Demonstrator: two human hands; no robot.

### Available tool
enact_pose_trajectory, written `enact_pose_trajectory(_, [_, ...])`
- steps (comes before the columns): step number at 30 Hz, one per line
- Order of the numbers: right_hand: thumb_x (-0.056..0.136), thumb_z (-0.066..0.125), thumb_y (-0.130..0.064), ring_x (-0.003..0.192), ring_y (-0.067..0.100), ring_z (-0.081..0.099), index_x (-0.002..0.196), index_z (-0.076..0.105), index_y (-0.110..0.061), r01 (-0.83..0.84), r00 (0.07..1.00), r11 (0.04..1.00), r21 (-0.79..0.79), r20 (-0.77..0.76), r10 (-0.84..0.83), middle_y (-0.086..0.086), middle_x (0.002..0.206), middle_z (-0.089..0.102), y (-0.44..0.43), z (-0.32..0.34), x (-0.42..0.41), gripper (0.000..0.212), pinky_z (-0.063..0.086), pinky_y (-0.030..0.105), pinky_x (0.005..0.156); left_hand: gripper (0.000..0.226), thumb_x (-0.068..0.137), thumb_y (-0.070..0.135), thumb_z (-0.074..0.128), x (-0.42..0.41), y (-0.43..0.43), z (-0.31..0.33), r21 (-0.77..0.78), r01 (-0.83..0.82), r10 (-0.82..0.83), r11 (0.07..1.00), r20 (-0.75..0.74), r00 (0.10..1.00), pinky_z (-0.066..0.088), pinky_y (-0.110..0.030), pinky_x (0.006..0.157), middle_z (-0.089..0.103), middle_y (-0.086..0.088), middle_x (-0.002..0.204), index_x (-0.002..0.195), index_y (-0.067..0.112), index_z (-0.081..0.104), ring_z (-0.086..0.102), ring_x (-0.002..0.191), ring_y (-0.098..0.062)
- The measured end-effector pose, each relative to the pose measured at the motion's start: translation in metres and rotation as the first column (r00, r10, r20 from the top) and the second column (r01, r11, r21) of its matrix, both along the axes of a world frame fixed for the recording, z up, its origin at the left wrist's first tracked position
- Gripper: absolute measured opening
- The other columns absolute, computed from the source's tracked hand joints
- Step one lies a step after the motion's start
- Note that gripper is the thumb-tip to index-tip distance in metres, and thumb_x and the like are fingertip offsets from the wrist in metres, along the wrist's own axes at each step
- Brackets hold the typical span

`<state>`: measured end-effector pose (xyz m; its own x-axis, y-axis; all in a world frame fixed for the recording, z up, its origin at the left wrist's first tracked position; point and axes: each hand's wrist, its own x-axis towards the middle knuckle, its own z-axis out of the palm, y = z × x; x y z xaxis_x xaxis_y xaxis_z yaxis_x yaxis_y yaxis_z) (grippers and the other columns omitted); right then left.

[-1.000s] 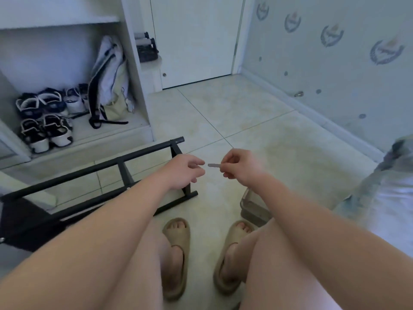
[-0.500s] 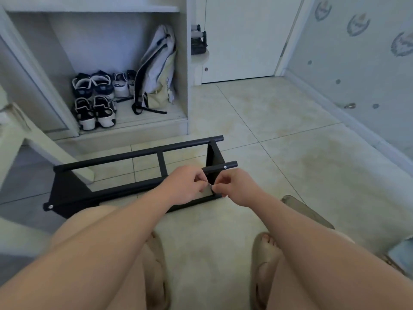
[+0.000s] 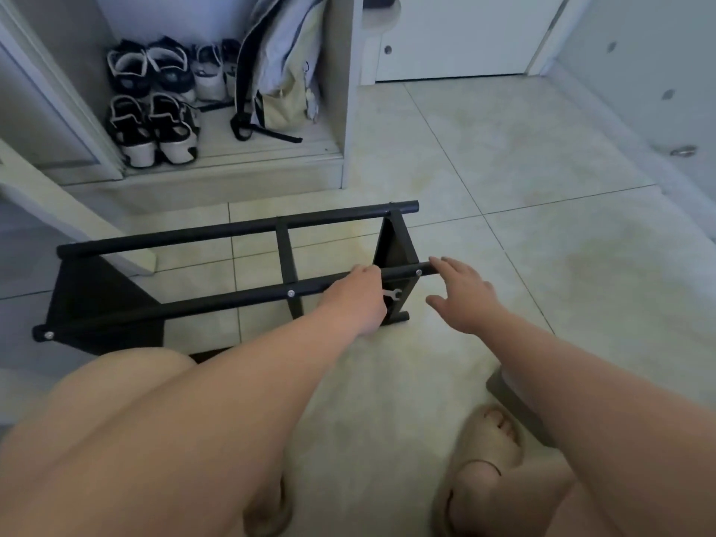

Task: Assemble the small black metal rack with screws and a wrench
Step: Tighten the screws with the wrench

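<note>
The black rack point(image 3: 284, 257) lies on the tiled floor point(image 3: 523, 265) in front of our knees, its two long bars running from lower left to upper right, with a dark end panel at each side and one cross strut between the bars. On the near bar point(image 3: 232, 301) we see three silver screw heads: one by the right end point(image 3: 419, 272), one where the strut meets the bar point(image 3: 290, 293) and one at the far left corner point(image 3: 49, 335).

Our left hand point(image 3: 358, 298) is over the near bar just left of the right end panel point(image 3: 393, 246), fingers curled around a small silver wrench point(image 3: 392, 294). Only the wrench's open end pokes out, set against the dark panel below the bar; we cannot tell whether it sits on a nut.

Our right hand point(image 3: 461, 292) is released, fingers spread and thumb out, its fingertips at the right tip of the near bar, just beside the end screw.

Beyond the rack stands an open cupboard point(image 3: 341, 110) with several pairs of shoes point(image 3: 155, 129) and a pale bag point(image 3: 283, 71) leaning on its right wall. A white door point(image 3: 465, 32) is further right. At the bottom, one of our feet wears a beige slipper point(image 3: 480, 459).
</note>
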<state>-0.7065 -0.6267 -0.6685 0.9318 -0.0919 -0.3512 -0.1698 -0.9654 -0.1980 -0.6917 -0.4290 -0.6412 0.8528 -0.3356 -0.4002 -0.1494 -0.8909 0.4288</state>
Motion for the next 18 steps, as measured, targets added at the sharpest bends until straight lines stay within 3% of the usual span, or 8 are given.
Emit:
enact_pose_trajectory(5, [0.102, 0.054, -0.035, 0.157, 0.017, 0.0, 0.162, 0.006, -0.034, -0.142, 0.987, 0.989, -0.04, -0.081, 0.138, -0.012, 0.17, -0.003, -0.012, -0.013, 0.022, 0.077, 0.02, 0.051, 0.119, 0.014, 0.092, 0.006, 0.041, 0.016, 0.0, -0.007, 0.018, -0.029, 0.029, 0.999, -0.006, 1.0, 0.039, -0.038, 0.071, 0.046, -0.002, 0.1, 0.101, 0.017, 0.04, 0.05, 0.09, -0.029])
enact_pose_trajectory(9, [0.101, 0.053, -0.029, 0.156, 0.015, 0.008, 0.162, 0.009, -0.031, -0.138, 0.987, 0.99, -0.01, -0.079, 0.137, -0.014, 0.169, 0.01, -0.005, -0.018, 0.027, 0.076, 0.023, 0.049, 0.117, 0.02, 0.094, 0.008, 0.039, 0.024, -0.001, -0.01, 0.005, -0.002, 0.002, 1.0, -0.069, 0.998, 0.043, -0.038, 0.077, 0.044, -0.005, 0.112, 0.11, 0.012, 0.048, 0.053, 0.095, -0.03])
enact_pose_trajectory(12, [0.1, 0.053, -0.025, 0.147, 0.021, 0.029, 0.158, 0.026, -0.03, -0.099, 0.994, 0.995, 0.0, -0.049, 0.099, -0.01, 0.16, 0.031, -0.003, -0.014, 0.016, 0.065, 0.031, 0.045, 0.111, 0.025, 0.1, 0.008, 0.036, 0.025, -0.001, -0.012, 0.019, 0.035, -0.033, 0.999, -0.102, 0.994, 0.041, -0.034, 0.076, 0.048, -0.011, 0.121, 0.116, 0.004, 0.054, 0.05, 0.091, -0.026])
enact_pose_trajectory(15, [0.102, 0.053, -0.028, 0.126, 0.027, 0.05, 0.141, 0.053, -0.029, -0.089, 0.995, 0.996, -0.017, -0.05, 0.088, -0.003, 0.137, 0.051, -0.003, -0.009, -0.004, 0.039, 0.044, 0.04, 0.098, 0.027, 0.103, 0.01, 0.038, 0.013, 0.001, -0.01, 0.028, 0.057, -0.053, 0.998, -0.119, 0.991, 0.04, -0.03, 0.069, 0.057, -0.015, 0.116, 0.119, 0.002, 0.058, 0.049, 0.081, -0.022])
enact_pose_trajectory(18, [0.102, 0.055, -0.034, 0.103, 0.025, 0.055, 0.121, 0.067, -0.019, -0.026, 0.999, 1.0, 0.007, -0.043, 0.026, 0.003, 0.113, 0.057, 0.001, -0.008, -0.034, 0.027, 0.047, 0.036, 0.082, 0.023, 0.102, 0.01, 0.037, -0.011, 0.004, -0.008, 0.052, 0.137, -0.125, 0.989, -0.197, 0.972, 0.034, -0.03, 0.058, 0.055, -0.012, 0.11, 0.115, 0.006, 0.056, 0.048, 0.074, -0.021])
